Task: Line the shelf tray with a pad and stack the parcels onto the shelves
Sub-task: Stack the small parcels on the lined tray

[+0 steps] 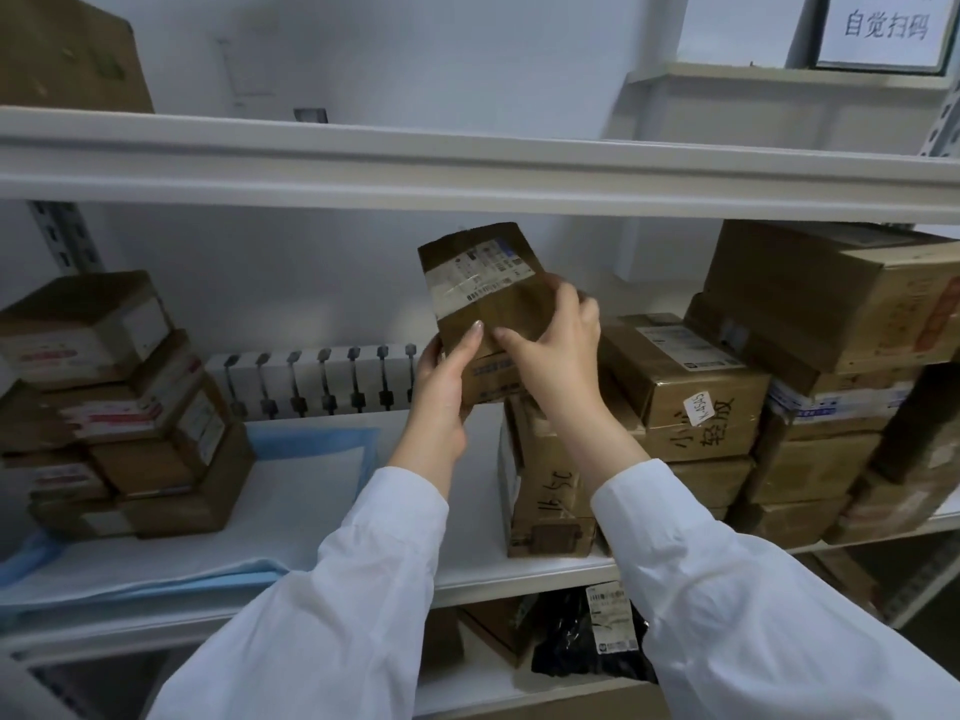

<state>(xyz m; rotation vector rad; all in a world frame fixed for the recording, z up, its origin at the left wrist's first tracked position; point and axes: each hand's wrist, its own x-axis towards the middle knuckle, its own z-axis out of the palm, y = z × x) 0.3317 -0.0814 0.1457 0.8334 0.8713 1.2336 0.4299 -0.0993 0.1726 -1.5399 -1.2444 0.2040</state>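
Note:
A small brown cardboard parcel (480, 283) with a white shipping label stands tilted on top of a stack of parcels (545, 470) in the middle of the shelf. My left hand (441, 387) grips its lower left edge, thumb on the front face. My right hand (556, 350) holds its lower right side, fingers curled round the edge. A blue-edged white pad (291, 491) lines the left part of the white shelf tray (519, 574). Both sleeves are white.
A stack of small parcels (114, 407) sits on the pad at left. Larger boxes (821, 366) are piled at right. A white box printed with dumbbells (317, 381) leans on the back wall. The upper shelf beam (467, 168) runs close above. A black bag (592, 636) lies below.

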